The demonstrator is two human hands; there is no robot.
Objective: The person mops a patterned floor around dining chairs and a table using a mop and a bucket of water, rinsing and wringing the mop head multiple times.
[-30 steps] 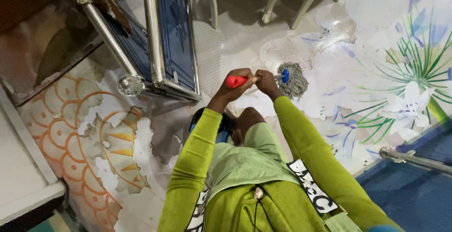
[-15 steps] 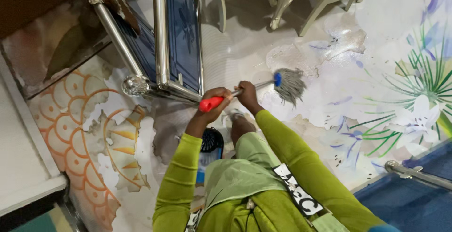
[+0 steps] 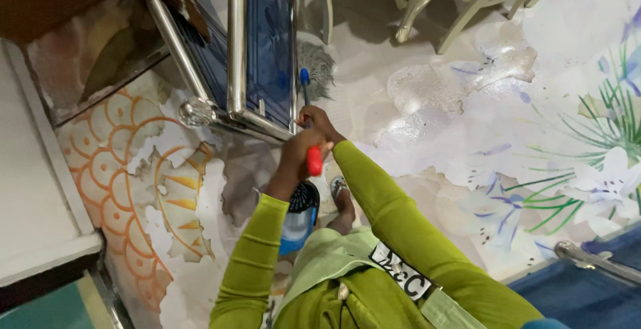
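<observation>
I hold a mop with both hands. Its grey string head [image 3: 316, 64] lies on the floor close beside the blue glass panel [image 3: 264, 42], under a blue collar [image 3: 304, 76]. My right hand [image 3: 318, 121] grips the thin metal shaft just below the collar. Lower down, my left hand [image 3: 296, 160] is closed around the red grip [image 3: 314, 160] at the handle's end. The handle runs almost straight away from me. Both arms wear green sleeves.
Chrome rails and a round knob [image 3: 193, 112] frame the blue panel. Pale chair legs [image 3: 419, 2] stand at the top. A blue and black object [image 3: 300, 217] sits by my sandalled foot [image 3: 340, 189]. The flower-printed floor covering [image 3: 507, 122] is worn. Another chrome rail [image 3: 594, 261] runs at lower right.
The mop head has swung left across the floor, from the flowered patch to beside the blue panel. The handle has turned from sideways to pointing away from me.
</observation>
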